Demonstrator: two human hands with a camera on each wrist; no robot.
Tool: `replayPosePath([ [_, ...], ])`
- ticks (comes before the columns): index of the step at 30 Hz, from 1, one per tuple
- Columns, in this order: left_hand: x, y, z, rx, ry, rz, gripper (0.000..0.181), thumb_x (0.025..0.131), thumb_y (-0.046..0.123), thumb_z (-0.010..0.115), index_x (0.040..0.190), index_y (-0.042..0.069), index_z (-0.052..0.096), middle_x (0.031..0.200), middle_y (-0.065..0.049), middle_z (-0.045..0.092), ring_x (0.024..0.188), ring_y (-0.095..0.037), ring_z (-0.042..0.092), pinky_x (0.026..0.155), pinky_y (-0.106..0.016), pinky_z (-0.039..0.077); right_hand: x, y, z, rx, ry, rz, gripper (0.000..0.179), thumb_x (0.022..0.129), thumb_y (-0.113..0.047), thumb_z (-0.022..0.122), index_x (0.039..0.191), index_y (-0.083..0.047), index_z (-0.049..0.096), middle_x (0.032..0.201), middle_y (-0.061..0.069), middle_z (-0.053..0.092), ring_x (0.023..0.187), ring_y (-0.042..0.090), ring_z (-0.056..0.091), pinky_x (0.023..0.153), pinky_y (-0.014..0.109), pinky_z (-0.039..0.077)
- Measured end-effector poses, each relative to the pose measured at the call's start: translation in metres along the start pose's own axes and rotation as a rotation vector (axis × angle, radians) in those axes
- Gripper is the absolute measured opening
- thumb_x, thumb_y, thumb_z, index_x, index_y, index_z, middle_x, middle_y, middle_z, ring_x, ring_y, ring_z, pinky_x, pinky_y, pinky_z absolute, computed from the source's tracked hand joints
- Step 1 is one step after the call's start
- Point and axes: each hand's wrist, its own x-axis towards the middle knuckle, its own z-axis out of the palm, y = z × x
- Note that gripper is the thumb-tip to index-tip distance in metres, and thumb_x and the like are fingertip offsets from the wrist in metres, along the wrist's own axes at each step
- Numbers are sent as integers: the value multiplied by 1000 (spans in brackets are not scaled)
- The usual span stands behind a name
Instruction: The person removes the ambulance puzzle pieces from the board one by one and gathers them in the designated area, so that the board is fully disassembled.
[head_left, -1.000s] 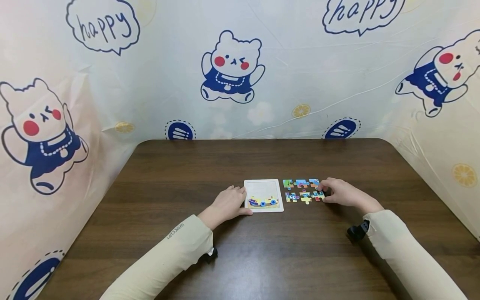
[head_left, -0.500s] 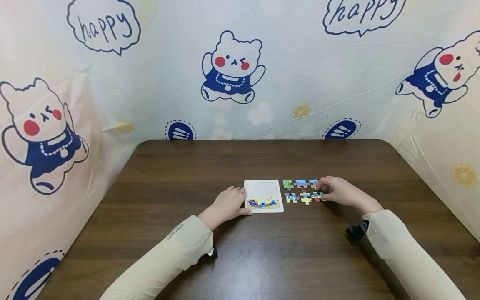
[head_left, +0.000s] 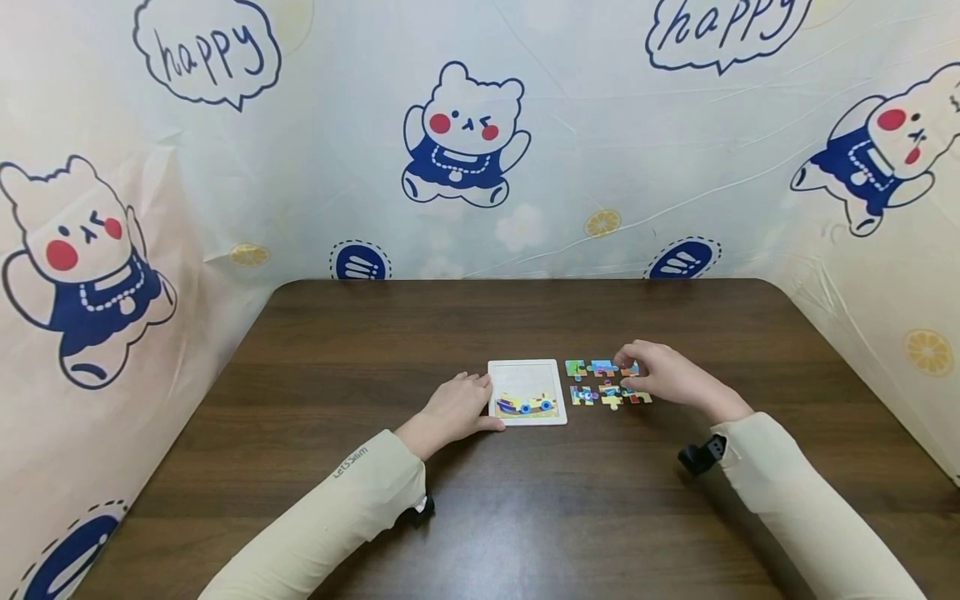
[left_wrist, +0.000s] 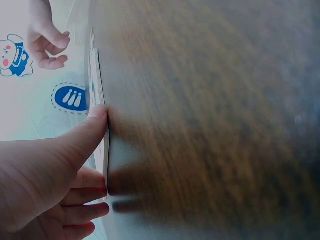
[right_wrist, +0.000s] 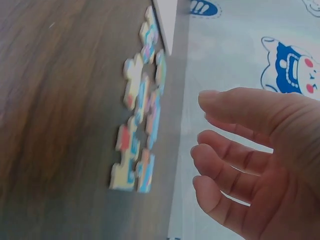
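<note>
A white-framed puzzle tray (head_left: 527,362) lies on the table, with a yellow and blue vehicle picture filling its near part. My left hand (head_left: 456,410) holds the tray's near left corner, thumb at the front edge and fingers along the left side. In the left wrist view, the thumb (left_wrist: 85,134) sits right at the rim. Several colourful jigsaw pieces (head_left: 602,367) lie in two rows right of the tray. Over the right end of these rows hovers my right hand (head_left: 666,372), fingers loosely bent and apart. The right wrist view shows nothing between its fingers (right_wrist: 240,150).
The dark wooden table (head_left: 360,333) reaches back to a pale cloth wall (head_left: 315,167) printed with cartoon bears. Cloth also hangs along both sides. A black wrist camera (head_left: 703,456) sits under the right cuff.
My right hand has moved left and slightly up from the right end of the pieces, uncovering the rightmost piece of the near row. The left hand and tray have stayed put.
</note>
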Motion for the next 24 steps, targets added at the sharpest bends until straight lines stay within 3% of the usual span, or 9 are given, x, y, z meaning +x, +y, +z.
replayPosePath([
  [10,0,0,-1,-11,-5,-3,60,79,49,66,109,-2,60,110,-11,60,106,-27,55,98,-39,37,13,-23,4,15,32,-49,20,81,-6,69,99,-1,62,91,10,59,69,14,50,60,30,46],
  [24,0,1,-1,-6,-20,-14,62,80,50,65,113,-3,58,114,-12,59,109,-27,54,99,-39,36,31,-52,18,1,9,-118,24,81,-8,70,103,-3,63,90,7,57,66,14,50,56,26,43],
])
